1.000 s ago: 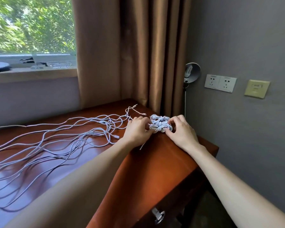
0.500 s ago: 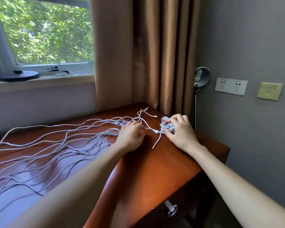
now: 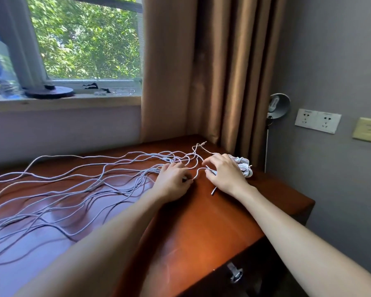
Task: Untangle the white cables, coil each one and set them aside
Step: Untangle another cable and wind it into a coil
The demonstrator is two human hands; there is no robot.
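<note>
**At the worktop's far right corner, two hands are gripping one white strand**

On the reddish wooden worktop (image 3: 212, 228), both bare forearms are reaching forward from the bottom edge and converging toward the far right corner. The left hand (image 3: 172, 182) is lying knuckles-up with its fingers curled under, and its grip is pinching a white strand (image 3: 198, 169) at the fingertips. The right hand (image 3: 226, 174) is sitting just beside it, palm down, fingers arched and thumb tucked inward. Its grip is closing round the same strand, which is arcing in a short hump between the two hands. One metal-tipped plug end (image 3: 214, 191) is poking out from under the right palm toward the near edge.

One coiled bundle (image 3: 245, 168) is lying just behind the right hand, partly hidden by its fingers; how many separate coils are making it up cannot be told. The loose cables (image 3: 73, 189) are sprawling across the left of the worktop in long overlapping lines, too tangled to count. A second plug end (image 3: 202, 144) is lying near the foot of the brown curtain (image 3: 201, 71).

On the window sill (image 3: 62, 103), one dark round base (image 3: 49, 92) and one blurred clear bottle (image 3: 2, 67) are standing. On the grey wall, one small lamp (image 3: 278, 103), one double socket plate (image 3: 317, 120) and one yellowish plate (image 3: 368, 130) are showing. One metal drawer pull (image 3: 234, 273) is catching light below the worktop's edge.
</note>
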